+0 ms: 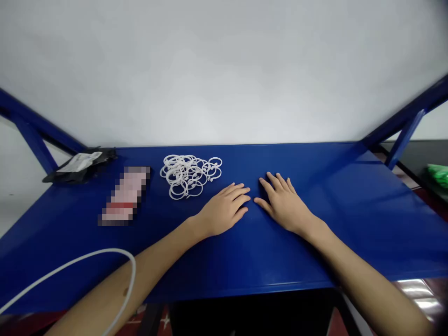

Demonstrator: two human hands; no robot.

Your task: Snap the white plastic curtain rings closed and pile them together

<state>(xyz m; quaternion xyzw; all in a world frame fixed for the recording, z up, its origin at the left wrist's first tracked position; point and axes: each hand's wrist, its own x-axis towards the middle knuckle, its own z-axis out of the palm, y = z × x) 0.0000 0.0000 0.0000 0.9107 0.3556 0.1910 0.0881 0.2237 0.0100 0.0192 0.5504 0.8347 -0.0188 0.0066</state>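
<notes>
My left hand point(224, 208) lies flat, palm down, on the blue table point(350, 210), fingers stretched out and holding nothing. My right hand point(283, 200) rests palm down beside it, fingers spread, also with nothing in it. The two hands nearly touch at the fingertips near the table's middle. A heap of several white plastic rings point(190, 175) lies just beyond and left of my left hand, apart from it.
A blurred pinkish flat item point(124, 196) lies left of the rings. A black bag with a white label point(82, 164) sits at the far left corner. A white cable point(87, 261) curves over my left forearm. Blue frame struts rise at both sides; a white wall stands behind.
</notes>
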